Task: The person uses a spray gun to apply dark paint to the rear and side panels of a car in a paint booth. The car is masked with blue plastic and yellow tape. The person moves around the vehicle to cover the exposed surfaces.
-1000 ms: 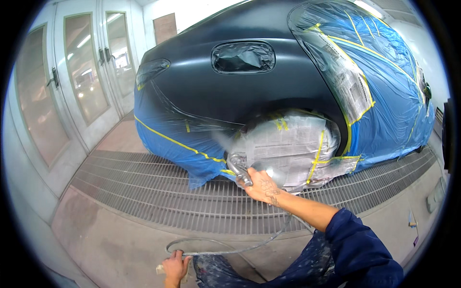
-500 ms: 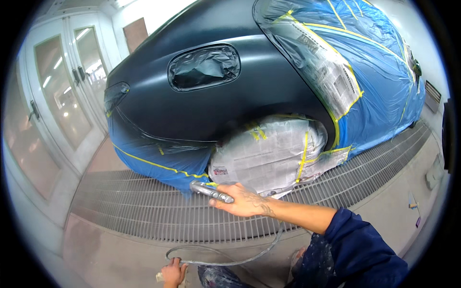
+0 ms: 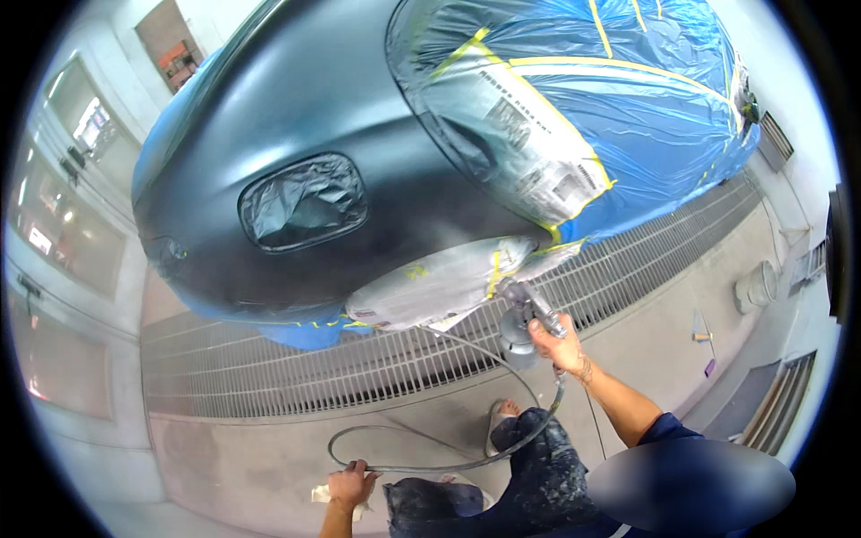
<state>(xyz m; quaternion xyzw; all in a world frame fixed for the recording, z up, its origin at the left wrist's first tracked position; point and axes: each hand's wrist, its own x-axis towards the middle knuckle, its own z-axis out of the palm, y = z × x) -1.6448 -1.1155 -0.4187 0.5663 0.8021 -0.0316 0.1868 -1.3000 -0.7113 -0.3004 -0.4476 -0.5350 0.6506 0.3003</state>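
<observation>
My right hand (image 3: 560, 345) grips a metal spray gun (image 3: 518, 327) with a cup, just in front of the paper-masked wheel (image 3: 417, 282). Faint haze hangs by the car's dark rear side panel (image 3: 296, 117). That panel has a small plastic-covered opening (image 3: 302, 199). Blue plastic sheeting (image 3: 664, 143), newspaper (image 3: 538, 134) and yellow tape cover the rest at the right. Low in the picture, my left hand (image 3: 352, 482) is closed on the looped grey hose (image 3: 413, 466); a pale, crumpled thing (image 3: 319, 493) shows behind that hand, too small to name.
Paneled doors with windows (image 3: 67, 224) line the left side. A floor grate (image 3: 224, 377) runs beneath the car. At the right are a white bucket (image 3: 755, 285), vents (image 3: 776, 403) and small objects (image 3: 708, 368) on the floor. My foot (image 3: 500, 421) stands below the gun.
The spray gun and my right hand have swung from the wheel's lower left toward its right side. My left hand still holds the hose. The view has tilted, shifting the car up and left.
</observation>
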